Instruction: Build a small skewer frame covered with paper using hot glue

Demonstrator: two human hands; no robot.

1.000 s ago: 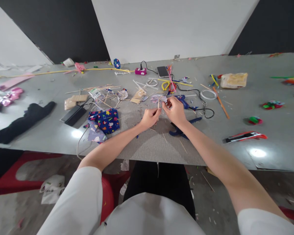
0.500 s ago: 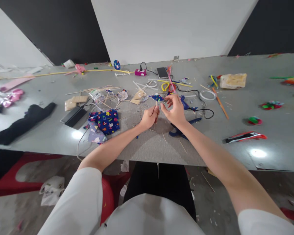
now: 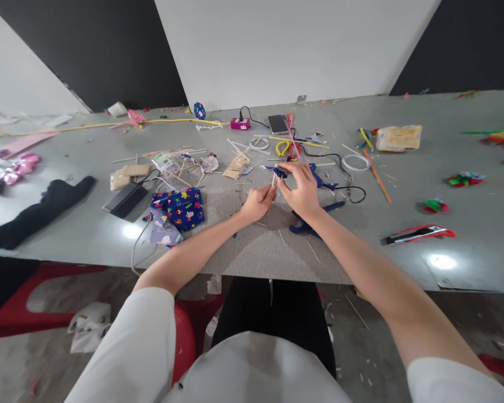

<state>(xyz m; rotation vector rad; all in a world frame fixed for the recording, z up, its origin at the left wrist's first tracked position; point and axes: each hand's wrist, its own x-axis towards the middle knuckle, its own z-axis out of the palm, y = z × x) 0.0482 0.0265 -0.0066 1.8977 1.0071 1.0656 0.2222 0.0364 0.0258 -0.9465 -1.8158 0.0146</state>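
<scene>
My left hand (image 3: 257, 202) is closed in a pinch round a thin wooden stick (image 3: 273, 179) that it holds upright over the grey table (image 3: 243, 246). A small blue patterned paper piece (image 3: 276, 170) sits at the top of the stick. My right hand (image 3: 301, 186) is beside it, fingers pinched on that paper piece. A blue glue gun (image 3: 319, 179) lies just behind my right hand, and blue scissors (image 3: 315, 218) lie under my right wrist.
Blue patterned fabric (image 3: 180, 206), a dark power bank (image 3: 125, 198), loose sticks and paper fans (image 3: 210, 162) lie to the left. A phone (image 3: 278, 123), tape rings (image 3: 357, 162), a red box cutter (image 3: 418, 234) and a black cloth (image 3: 37, 210) are around. Red stools stand under the table.
The paper on the stick showed pale a second ago and now shows its blue side. My right hand opened briefly, then closed on the paper at the stick's top.
</scene>
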